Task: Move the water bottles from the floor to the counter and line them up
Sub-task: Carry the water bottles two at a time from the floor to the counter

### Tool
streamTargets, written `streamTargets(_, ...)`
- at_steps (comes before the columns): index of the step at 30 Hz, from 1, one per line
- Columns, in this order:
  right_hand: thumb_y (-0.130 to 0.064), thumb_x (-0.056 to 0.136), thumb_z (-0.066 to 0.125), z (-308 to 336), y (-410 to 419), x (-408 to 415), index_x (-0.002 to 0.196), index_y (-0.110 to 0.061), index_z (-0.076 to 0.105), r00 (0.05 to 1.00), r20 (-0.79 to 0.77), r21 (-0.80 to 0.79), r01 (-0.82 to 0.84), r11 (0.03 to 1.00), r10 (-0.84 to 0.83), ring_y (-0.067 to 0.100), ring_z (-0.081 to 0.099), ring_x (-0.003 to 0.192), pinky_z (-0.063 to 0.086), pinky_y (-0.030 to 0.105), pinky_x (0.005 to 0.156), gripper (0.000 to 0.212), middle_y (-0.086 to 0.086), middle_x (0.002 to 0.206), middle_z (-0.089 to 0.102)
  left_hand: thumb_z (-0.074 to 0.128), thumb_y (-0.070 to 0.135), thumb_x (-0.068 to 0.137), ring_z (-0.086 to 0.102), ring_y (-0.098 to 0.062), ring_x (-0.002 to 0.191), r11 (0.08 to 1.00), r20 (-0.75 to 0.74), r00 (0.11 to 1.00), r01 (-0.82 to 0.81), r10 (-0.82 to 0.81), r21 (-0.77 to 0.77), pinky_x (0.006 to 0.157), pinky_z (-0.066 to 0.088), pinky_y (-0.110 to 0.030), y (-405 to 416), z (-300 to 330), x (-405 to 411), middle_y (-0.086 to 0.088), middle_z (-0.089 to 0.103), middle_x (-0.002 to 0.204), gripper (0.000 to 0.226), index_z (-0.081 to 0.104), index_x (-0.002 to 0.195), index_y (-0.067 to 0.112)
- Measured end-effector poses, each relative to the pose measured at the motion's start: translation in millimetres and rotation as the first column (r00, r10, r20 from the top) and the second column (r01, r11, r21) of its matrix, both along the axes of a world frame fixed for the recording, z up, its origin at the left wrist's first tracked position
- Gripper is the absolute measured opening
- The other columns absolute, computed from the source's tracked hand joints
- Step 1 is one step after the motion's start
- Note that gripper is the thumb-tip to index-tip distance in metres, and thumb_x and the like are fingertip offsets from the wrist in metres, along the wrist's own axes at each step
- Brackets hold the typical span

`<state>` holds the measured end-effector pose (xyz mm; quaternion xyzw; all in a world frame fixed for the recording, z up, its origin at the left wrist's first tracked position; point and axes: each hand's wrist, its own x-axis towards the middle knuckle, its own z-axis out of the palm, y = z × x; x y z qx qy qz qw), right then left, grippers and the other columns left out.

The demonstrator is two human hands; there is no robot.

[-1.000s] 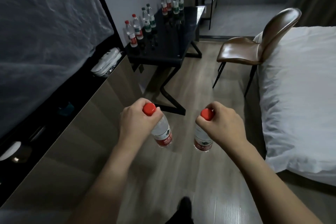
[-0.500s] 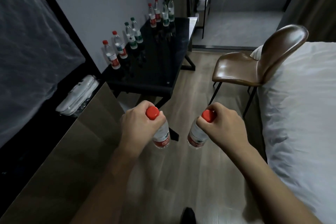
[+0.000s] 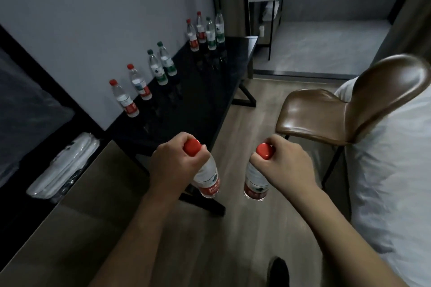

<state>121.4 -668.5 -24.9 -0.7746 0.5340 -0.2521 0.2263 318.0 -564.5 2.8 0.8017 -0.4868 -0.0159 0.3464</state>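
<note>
Head view: wood-grain floor (image 3: pixel 245 105), dim and blurred; glossy black desk (image 3: pixel 205 91) carries eight clear plastic bottles along the wall, labels unreadable. Brown leather chair (image 3: pixel 345 109) is cut off by the white bed (image 3: pixel 396 170). Left hand (image 3: pixel 175 168) fingers curl tightly round the neck of a red-capped bottle (image 3: pixel 207 179); right hand (image 3: pixel 286 168) grips a second bottle (image 3: pixel 255 182) likewise, both hanging above the floor.

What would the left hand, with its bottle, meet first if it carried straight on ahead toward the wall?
Probably the near edge of the black counter, which lies directly beyond the left hand and its red-capped bottle. Further along stands the nearest lined-up bottle. Depth is hard to judge from one view.
</note>
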Motion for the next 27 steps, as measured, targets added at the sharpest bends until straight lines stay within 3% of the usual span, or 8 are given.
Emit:
streamTargets(11, -0.046, 0.067, 0.058, 4.9, -170.3, 0.0, 0.076, -0.023, 0.056, 1.000, -0.004, -0.037, -0.018, 0.999, 0.018, 0.021, 0.056, 0.062, 0.038, 0.028, 0.053, 0.025, -0.008, 0.064, 0.058, 0.070, 0.040, 0.081, 0.058, -0.003, 0.057, 1.000, -0.002, 1.000, -0.012, 0.012, -0.017, 0.054, 0.047, -0.021, -160.1, 2.1, -1.0, 0.011, 0.056, 0.060, 0.017, 0.060, 0.075, 0.028)
streamTargets(18, -0.046, 0.066, 0.059, -18.2, -271.4, 35.3, 0.070, -0.021, 0.053, 0.998, -0.048, -0.010, -0.030, 0.999, 0.030, 0.018, 0.052, 0.056, 0.030, 0.023, 0.047, 0.027, -0.008, 0.059, 0.055, 0.072, 0.042, 0.079, 0.059, -0.004, 0.057, 1.000, -0.029, 1.000, -0.012, 0.013, 0.015, 0.050, 0.040, -0.016, -263.7, -21.9, 36.0, 0.012, 0.056, 0.057, 0.019, 0.057, 0.072, 0.032)
streamTargets(27, -0.046, 0.072, 0.061, -7.6, -428.8, 123.1, 0.079, -0.026, 0.056, 0.992, -0.091, -0.008, -0.088, 0.996, 0.087, 0.016, 0.056, 0.064, 0.037, 0.027, 0.055, 0.022, -0.009, 0.068, 0.060, 0.061, 0.052, 0.076, 0.056, -0.004, 0.052, 1.000, -0.056, 0.998, -0.020, 0.020, -0.007, 0.054, 0.049, -0.026, -417.9, -20.4, 117.4, 0.012, 0.054, 0.056, 0.022, 0.058, 0.074, 0.030)
